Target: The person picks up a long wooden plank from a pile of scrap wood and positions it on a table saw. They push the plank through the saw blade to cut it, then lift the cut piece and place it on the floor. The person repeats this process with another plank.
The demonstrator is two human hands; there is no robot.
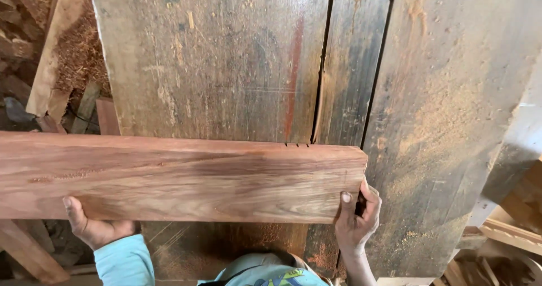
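Hands clamp a reddish plank (169, 176) lying across the sawdusty tabletop (451, 122). Left hand (93, 224) grips its near edge; right hand (357, 218) pinches its end corner, near the saw slot (320, 71)

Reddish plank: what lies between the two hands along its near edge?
Head view: only the plank's own bare wood runs between the left hand and the right hand; nothing else rests there.

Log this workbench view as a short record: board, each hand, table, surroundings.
board: reddish plank lying flat across the table, small notches on its far edge
left hand: left hand grips the near edge
right hand: right hand grips the right end corner
table: worn saw table with a narrow slot, dusty
surroundings: sawdust pile, wood scraps
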